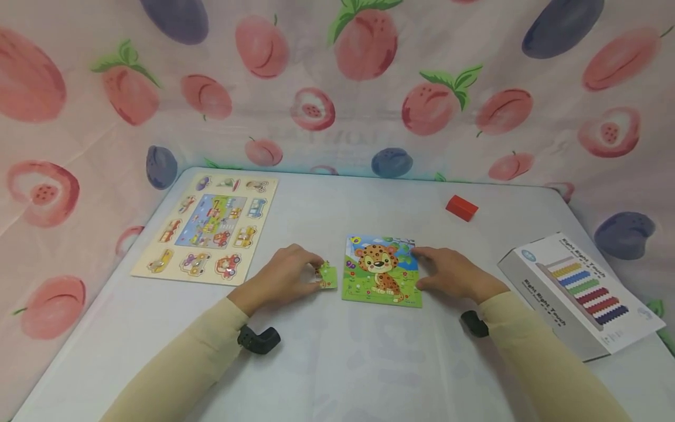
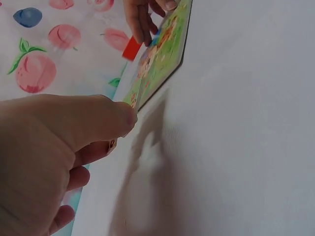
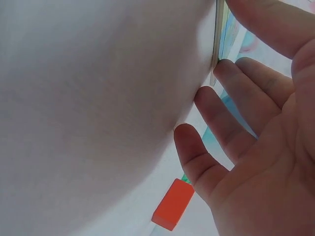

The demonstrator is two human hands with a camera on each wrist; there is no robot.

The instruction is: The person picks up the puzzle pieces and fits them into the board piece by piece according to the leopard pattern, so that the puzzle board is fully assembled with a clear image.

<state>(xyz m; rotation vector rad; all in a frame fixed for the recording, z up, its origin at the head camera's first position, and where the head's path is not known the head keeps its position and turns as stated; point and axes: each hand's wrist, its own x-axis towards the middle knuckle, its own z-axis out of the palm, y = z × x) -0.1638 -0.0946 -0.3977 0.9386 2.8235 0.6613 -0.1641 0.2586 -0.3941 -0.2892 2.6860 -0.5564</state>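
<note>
My left hand pinches a small green puzzle piece between thumb and fingers, just left of the leopard puzzle. In the left wrist view, part of the piece shows past the thumb, and a small patterned edge shows below it; whether that is a second piece I cannot tell. The leopard puzzle lies flat on the table, its picture facing up. At its right edge is my right hand, with the fingertips touching the edge. In the right wrist view its fingers are extended and loosely spread.
A wooden vehicle puzzle board lies at the left. A red block is at the back right. A white toy box stands on the right, near my right forearm. Fruit-patterned cloth hangs behind the white-covered table.
</note>
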